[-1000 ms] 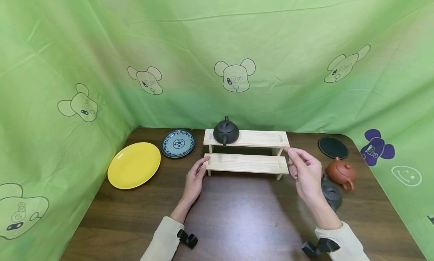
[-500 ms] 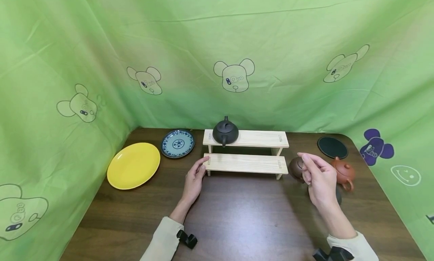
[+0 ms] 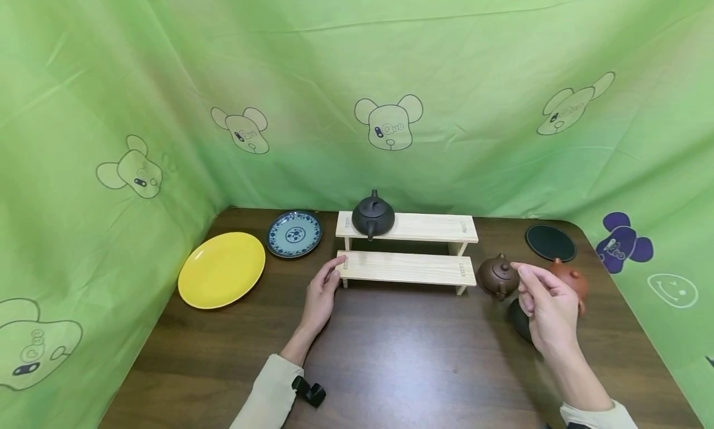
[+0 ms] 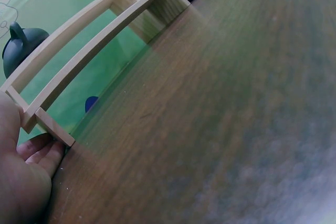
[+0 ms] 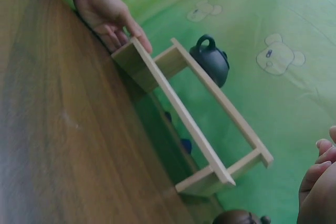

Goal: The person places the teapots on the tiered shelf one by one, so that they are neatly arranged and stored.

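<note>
your left grip [image 3: 320, 294] holds the wooden stand [image 3: 404, 268] by its left end; your right grip [image 3: 549, 305], curled around nothing visible, hovers beside the brown teapot [image 3: 496, 278] on the worktop [image 3: 390, 361]. a sideways brush may tip it.

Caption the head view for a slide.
Left hand touching a two-tier wooden stand with a black teapot on its upper tier; right hand near a brown teapot.

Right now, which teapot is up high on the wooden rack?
The black teapot at left on the upper board. It alone stands there; the brown teapot, orange teapot and partly hidden dark one are on the table.
</note>
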### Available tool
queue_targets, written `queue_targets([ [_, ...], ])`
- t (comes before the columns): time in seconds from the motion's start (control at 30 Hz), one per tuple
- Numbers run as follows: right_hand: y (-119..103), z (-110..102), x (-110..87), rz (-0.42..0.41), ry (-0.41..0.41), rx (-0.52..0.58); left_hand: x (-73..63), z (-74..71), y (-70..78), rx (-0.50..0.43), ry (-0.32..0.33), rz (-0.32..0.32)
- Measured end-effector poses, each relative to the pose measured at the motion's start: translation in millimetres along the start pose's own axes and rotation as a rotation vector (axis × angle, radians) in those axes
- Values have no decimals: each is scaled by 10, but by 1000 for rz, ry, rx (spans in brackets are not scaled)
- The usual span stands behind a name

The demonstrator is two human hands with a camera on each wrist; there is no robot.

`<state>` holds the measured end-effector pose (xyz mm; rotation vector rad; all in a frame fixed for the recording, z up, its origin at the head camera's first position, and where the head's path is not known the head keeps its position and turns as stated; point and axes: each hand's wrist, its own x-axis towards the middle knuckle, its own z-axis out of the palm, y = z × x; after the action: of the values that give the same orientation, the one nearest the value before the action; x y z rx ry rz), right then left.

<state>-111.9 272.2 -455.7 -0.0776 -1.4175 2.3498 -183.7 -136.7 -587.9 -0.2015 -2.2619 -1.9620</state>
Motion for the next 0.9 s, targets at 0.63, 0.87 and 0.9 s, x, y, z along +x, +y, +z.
queue_targets([
  [0.63, -43, -460, -102, 30, 130, -3, -5, -6, 7, 44, -5, -50],
  [0.87, -44, -567, -65, 22, 178, 53, 1, -15, 1, 26, -3, -39],
  [0.9, -43, -581, -56, 19, 191, 57, 1, -17, 1, 27, -2, -40],
])
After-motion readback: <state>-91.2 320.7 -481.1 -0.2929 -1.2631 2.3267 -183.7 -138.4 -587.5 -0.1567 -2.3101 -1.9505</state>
